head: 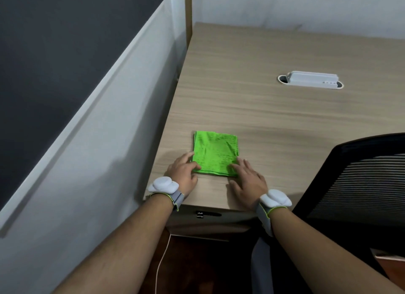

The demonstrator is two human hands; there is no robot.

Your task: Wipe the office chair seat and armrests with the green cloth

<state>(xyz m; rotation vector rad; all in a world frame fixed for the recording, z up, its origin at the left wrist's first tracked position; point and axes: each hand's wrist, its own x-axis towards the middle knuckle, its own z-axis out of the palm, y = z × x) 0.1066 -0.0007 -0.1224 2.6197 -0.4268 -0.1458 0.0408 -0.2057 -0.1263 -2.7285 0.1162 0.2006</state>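
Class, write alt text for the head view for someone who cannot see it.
Left hand and right hand touch the near corners of a folded bright green cloth on a light wooden desk; a black mesh office chair stands at right.

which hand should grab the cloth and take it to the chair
Right, probably. Both hands touch the green cloth, but the office chair stands beside the right hand; the left hand would have to cross over.
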